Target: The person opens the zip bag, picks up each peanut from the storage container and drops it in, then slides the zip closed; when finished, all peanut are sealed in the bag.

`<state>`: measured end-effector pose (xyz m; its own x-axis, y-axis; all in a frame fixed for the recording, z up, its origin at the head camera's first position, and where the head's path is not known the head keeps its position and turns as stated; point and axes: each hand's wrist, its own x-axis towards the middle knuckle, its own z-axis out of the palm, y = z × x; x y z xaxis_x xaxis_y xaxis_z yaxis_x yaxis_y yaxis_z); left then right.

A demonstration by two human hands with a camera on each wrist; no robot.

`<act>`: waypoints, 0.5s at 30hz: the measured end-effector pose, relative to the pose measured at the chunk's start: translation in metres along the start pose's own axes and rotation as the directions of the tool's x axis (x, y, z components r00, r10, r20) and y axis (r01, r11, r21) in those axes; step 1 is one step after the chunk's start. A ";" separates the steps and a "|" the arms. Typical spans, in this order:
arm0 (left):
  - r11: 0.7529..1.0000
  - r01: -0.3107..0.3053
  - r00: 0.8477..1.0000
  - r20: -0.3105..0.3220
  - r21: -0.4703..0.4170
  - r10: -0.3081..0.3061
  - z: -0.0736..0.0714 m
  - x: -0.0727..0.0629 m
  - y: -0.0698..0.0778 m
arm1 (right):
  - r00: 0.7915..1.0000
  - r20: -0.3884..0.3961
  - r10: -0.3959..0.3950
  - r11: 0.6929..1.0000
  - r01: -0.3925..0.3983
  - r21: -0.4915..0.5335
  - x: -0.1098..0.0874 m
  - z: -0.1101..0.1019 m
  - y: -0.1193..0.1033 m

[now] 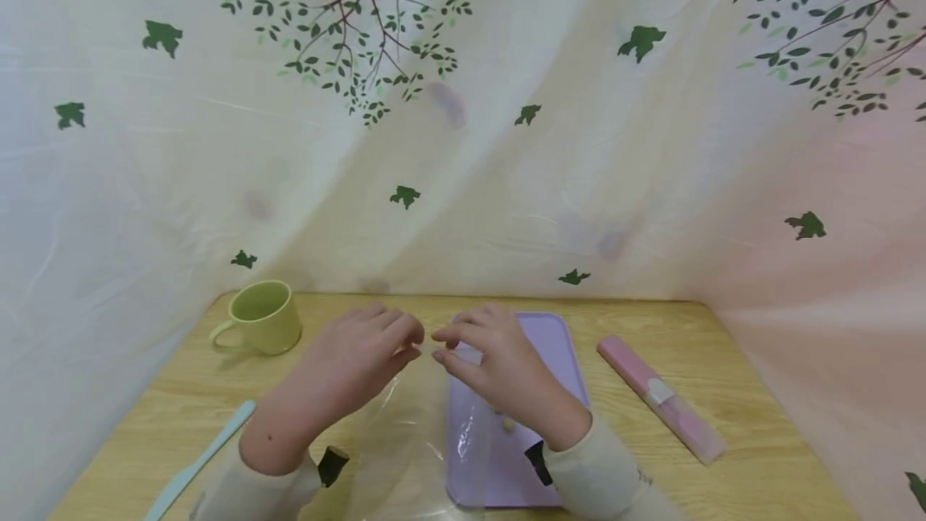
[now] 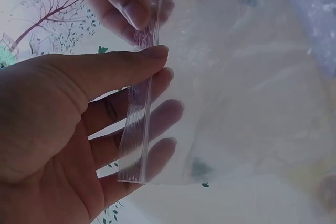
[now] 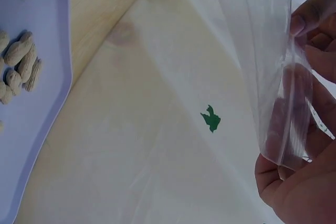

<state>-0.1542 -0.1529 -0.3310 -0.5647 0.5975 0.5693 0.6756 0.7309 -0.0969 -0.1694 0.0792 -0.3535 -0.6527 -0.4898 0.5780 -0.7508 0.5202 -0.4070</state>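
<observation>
A clear plastic zip bag [image 1: 401, 441] hangs from both hands over the table, partly in front of a lilac tray [image 1: 550, 352]. My left hand [image 1: 362, 356] pinches its zip strip [image 2: 148, 103], thumb in front and fingers showing through behind. Close beside it, my right hand [image 1: 499, 356] grips the same zip edge, also seen in the left wrist view. Whether the bag's mouth is parted, I cannot tell. Several unshelled peanuts [image 3: 20, 50] lie on the tray, mostly hidden by the right arm in the head view.
At the back left stands a yellow-green mug [image 1: 271, 324]. A light blue, knife-shaped utensil [image 1: 198, 461] lies at the left, beside the left forearm. Right of the tray is a long pink case [image 1: 637, 368] with a white band. A printed cloth [image 1: 477, 207] hangs behind the table.
</observation>
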 end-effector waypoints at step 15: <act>0.969 0.177 0.960 -0.188 -0.170 -0.208 -0.008 -0.005 0.014 | 0.987 -0.147 0.064 0.995 -0.052 0.083 -0.006 0.006 -0.002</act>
<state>-0.1380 -0.1483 -0.3282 -0.5933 0.3593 0.7204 0.6356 0.7582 0.1453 -0.1644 0.0770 -0.3599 -0.6773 -0.3471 0.6486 -0.7216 0.4849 -0.4940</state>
